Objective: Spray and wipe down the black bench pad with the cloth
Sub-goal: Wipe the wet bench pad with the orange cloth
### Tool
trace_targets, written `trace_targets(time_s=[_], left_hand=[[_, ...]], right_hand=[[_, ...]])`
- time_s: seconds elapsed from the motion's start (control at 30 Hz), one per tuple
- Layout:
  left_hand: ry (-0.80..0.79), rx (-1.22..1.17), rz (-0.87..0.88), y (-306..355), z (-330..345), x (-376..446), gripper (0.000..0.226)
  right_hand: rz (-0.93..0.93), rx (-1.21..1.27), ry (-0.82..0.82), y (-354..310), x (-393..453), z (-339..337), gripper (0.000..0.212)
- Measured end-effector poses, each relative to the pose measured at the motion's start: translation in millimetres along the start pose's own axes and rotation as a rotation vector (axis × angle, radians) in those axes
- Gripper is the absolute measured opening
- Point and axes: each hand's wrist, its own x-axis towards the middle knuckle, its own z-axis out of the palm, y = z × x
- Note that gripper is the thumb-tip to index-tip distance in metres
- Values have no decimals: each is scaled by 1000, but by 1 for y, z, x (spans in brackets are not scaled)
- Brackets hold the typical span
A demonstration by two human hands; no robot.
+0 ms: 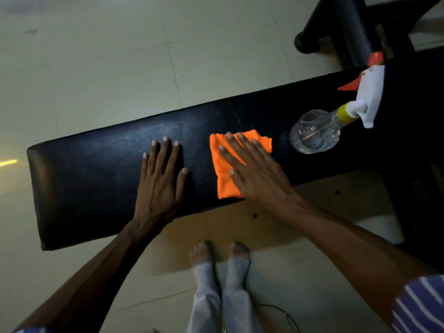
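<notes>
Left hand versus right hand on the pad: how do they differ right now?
The left hand lies flat on the bare black bench pad; the right hand presses flat on the orange cloth. The right hand sits nearer the spray bottle, the left nearer the pad's free end. Both are open, palms down.

Dim room, pale tiled floor (96,56), black equipment frame (348,27) at upper right.

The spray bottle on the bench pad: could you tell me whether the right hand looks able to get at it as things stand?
Probably yes. The spray bottle stands just beyond the right hand, which lies flat on the orange cloth, and only bare black bench pad shows between them. The left hand rests well clear.
</notes>
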Motion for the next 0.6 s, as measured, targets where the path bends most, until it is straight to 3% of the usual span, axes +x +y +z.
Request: trace_targets(time_s=[0.1, 0.23, 0.47, 0.6], left_hand=[[-16, -10, 30, -9, -1, -2, 62], [-21, -4, 54, -15, -2, 0, 62], [-41, -97, 108, 15, -13, 13, 63], [-73, -158, 168, 48, -17, 27, 63]], right_hand=[[231, 25, 74, 22, 26, -8, 57], [548, 106, 112, 5, 77, -11, 60], [227, 110, 49, -15, -6, -3, 60], [261, 312, 39, -6, -21, -17, 58]])
